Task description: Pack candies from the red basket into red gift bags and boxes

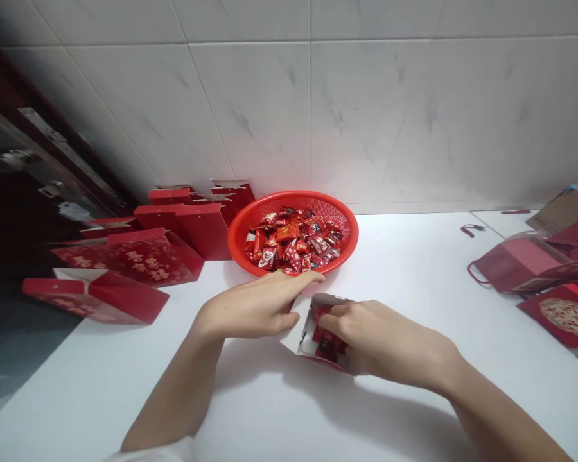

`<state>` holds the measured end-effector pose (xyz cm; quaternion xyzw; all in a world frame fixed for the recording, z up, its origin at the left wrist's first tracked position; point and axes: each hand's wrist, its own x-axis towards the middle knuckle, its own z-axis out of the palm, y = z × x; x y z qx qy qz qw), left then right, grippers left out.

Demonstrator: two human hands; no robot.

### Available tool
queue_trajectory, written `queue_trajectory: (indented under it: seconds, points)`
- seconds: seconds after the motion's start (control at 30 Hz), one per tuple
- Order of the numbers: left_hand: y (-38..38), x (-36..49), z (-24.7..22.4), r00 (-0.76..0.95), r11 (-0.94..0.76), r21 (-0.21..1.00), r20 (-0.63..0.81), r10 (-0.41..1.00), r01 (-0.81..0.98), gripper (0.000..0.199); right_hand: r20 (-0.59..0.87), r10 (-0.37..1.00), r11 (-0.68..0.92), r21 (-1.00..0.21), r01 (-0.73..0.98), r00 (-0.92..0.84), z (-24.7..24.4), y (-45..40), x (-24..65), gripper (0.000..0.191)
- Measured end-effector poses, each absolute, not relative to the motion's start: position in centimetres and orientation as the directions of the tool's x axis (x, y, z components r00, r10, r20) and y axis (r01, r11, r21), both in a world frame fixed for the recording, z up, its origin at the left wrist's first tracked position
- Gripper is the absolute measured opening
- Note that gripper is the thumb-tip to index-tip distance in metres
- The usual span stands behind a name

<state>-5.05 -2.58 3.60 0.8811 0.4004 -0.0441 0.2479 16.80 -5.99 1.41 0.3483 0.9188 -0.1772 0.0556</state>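
Observation:
My left hand [255,307] is stretched out at the left of a small red paper box [340,367] with a white inside. Its thumb lies at the box's white flap [296,328], and its index finger reaches past the far side, close to the basket rim. Inside the box's mouth are the curled fingers of my right hand [390,343], among red wrapped candies [325,346]. Its fingertips are partly hidden, so what they pinch does not show. Just behind both hands, a red plastic basket [350,247] holds many wrapped candies [289,240].
Several red paper gift boxes [157,256] with open tops stand at the left. Red gift bags [520,263], a cardboard box [566,208] and a dark red cord [472,229] lie at the right. A tiled wall [366,115] backs the white table [414,250]; a dark door [9,212] is at the left.

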Motion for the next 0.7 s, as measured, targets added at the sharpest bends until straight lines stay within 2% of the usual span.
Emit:
queue_trajectory:
  seconds: [0.1, 0.27, 0.37, 0.53, 0.6, 0.7]
  points:
    - [-2.6, -4.9, 3.6, 0.680, -0.559, 0.404, -0.284, 0.676, 0.724, 0.047, -0.326, 0.622, 0.686, -0.210, 0.696, -0.712, 1.5, -6.0, 16.2, 0.013]
    - [-2.5, -4.7, 3.5, 0.704, -0.566, 0.443, -0.264, 0.659, 0.696, 0.041, -0.521, 0.502, 0.754, -0.127, 0.644, -0.690, 2.4, -5.8, 14.0, 0.018]
    - [-2.3, -4.8, 3.3, 0.720, -0.573, 0.459, -0.261, 0.643, 0.679, 0.038, -0.590, 0.503, 0.747, -0.072, 0.661, -0.632, 2.5, -5.5, 12.9, 0.015]
    - [-2.2, -4.7, 3.0, 0.724, -0.579, 0.455, -0.268, 0.635, 0.676, 0.033, -0.606, 0.557, 0.708, -0.011, 0.706, -0.568, 2.1, -5.1, 12.6, 0.017]
    - [-2.1, -4.9, 3.1, 0.729, -0.567, 0.480, -0.278, 0.625, 0.669, 0.032, -0.574, 0.554, 0.710, -0.052, 0.702, -0.603, 1.9, -5.0, 12.9, 0.017]
    - [-1.4, -5.7, 3.7, 0.737, -0.538, 0.549, -0.236, 0.634, 0.639, 0.032, -0.399, 0.545, 0.742, -0.178, 0.646, -0.737, 1.7, -4.9, 14.1, 0.015]
